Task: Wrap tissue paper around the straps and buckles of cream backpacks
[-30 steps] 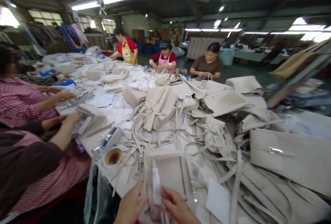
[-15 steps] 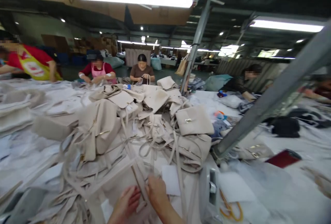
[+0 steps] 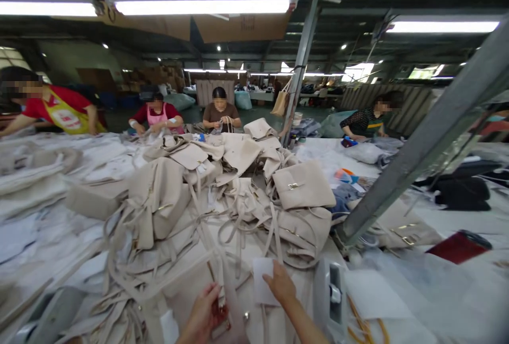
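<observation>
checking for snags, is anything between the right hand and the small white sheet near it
Nothing visible: the right hand already overlaps the white sheet's right side. The left hand, at the beige bag, is off to the left.

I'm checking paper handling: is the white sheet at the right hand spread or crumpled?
Spread: the white sheet shows a smooth face and straight edges, though the right hand covers part of it.

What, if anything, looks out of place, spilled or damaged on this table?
Nothing looks clearly spilled or damaged. The bags lie heaped at odd angles with tangled straps, which looks untidy. At right, the red item beside clear plastic seems out of place, its colour unlike the beige bags.
</observation>
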`<state>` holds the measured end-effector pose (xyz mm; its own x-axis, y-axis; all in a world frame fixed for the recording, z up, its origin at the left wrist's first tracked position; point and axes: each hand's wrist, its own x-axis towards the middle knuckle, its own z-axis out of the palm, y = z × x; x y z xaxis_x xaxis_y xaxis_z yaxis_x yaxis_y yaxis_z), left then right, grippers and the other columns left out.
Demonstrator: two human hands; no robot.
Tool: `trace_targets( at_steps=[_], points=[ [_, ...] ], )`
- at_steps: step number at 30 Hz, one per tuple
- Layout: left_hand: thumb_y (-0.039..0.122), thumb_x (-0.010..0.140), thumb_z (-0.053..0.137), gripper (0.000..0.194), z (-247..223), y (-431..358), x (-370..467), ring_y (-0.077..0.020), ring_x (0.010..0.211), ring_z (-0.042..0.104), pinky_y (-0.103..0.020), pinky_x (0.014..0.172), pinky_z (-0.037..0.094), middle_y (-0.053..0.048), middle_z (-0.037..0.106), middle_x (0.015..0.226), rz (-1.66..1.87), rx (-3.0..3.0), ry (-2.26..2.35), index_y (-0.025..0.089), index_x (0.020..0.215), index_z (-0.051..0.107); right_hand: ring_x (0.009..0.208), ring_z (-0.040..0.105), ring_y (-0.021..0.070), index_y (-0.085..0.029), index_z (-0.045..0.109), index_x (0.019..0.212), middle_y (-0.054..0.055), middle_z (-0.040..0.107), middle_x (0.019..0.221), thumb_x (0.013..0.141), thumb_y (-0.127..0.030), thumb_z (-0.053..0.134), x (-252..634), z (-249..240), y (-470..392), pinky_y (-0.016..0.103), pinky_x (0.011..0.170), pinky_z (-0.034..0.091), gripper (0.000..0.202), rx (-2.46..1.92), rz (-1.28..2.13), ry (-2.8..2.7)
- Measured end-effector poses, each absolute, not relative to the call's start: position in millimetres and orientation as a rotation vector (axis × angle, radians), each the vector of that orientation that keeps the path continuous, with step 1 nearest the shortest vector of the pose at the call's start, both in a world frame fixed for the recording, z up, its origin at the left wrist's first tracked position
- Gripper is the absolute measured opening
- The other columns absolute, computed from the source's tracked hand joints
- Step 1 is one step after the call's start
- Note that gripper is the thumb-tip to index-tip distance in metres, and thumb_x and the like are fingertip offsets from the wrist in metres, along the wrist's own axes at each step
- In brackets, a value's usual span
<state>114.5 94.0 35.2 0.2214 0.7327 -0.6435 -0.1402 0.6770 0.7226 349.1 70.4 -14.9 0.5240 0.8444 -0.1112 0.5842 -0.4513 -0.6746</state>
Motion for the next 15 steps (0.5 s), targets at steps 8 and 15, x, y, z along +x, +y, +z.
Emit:
trace_targets(
  at_steps=[8, 15],
  points=[
    [0.051, 0.063, 0.077, 0.043, 32, 85, 126, -0.011, 0.052, 0.057, -0.023, 0.055, 0.042, 0.005, 0.059, 0.06, 0.783, 0.505, 1.188, 0.021, 0.079, 0.051, 0.111, 0.061, 0.0336, -0.011, 0.034, 0.145, 0.017, 0.062, 0.118, 0.066, -0.018, 0.058, 353, -50, 73, 0.041, 0.091, 0.046, 0.082, -2.283, 0.571, -1.387],
    [0.017, 0.06, 0.077, 0.029, 41, 75, 138, -0.0119, 0.062, 0.061, -0.023, 0.058, 0.042, 0.0, 0.064, 0.074, 0.776, 0.459, 1.131, 0.019, 0.083, 0.061, 0.11, 0.06, 0.0373, -0.015, 0.066, 0.112, 0.017, 0.07, 0.107, 0.069, -0.04, 0.054, 383, -40, 72, 0.047, 0.098, 0.041, 0.051, -2.083, 0.738, -1.171]
  ],
)
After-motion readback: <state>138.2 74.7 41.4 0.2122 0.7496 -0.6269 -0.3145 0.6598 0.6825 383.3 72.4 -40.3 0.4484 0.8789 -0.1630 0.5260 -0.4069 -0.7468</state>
